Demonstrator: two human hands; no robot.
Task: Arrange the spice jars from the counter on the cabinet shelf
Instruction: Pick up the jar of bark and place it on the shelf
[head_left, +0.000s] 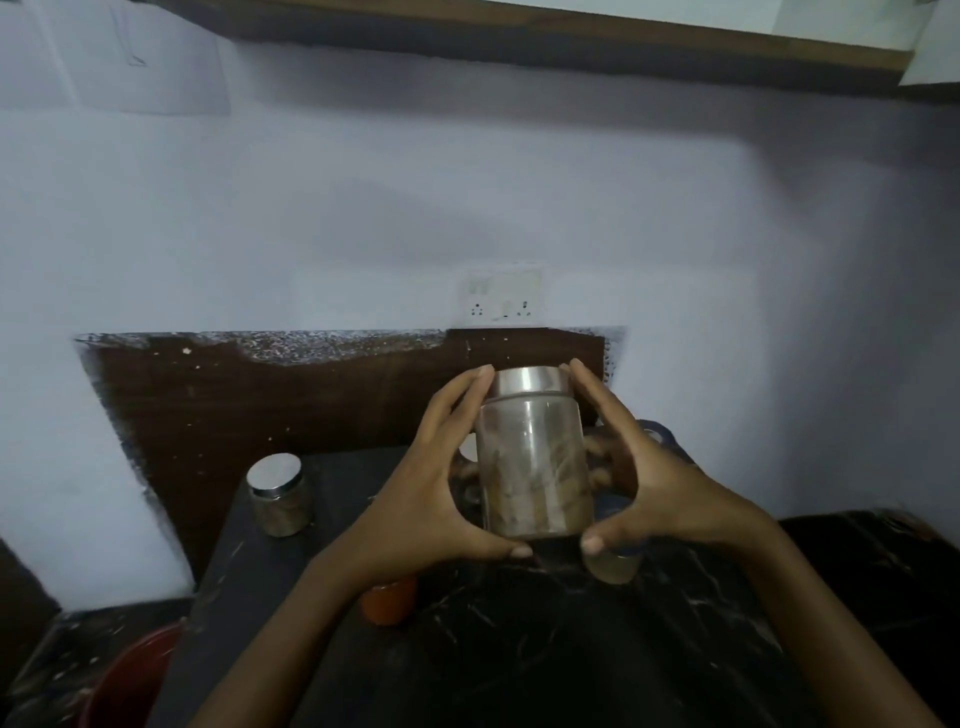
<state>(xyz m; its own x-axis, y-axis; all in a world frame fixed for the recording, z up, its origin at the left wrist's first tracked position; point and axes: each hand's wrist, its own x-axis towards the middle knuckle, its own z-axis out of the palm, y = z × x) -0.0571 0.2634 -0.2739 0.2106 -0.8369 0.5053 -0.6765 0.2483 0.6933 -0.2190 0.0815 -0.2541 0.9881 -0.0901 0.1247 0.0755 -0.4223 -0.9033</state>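
L hand (431, 478) & R hand (660, 488) both curl round the jar (532, 467), thumbs under its base, held above the counter (519, 649). Smooth glass: it might slip on the way up to the shelf (519, 31) & smash.

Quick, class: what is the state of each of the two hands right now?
Left hand: holding the tall jar, fingers curled round it.
Right hand: holding the same jar from the other side.

left hand (431, 488) and right hand (660, 483) — bare, as are both forearms — nails short.
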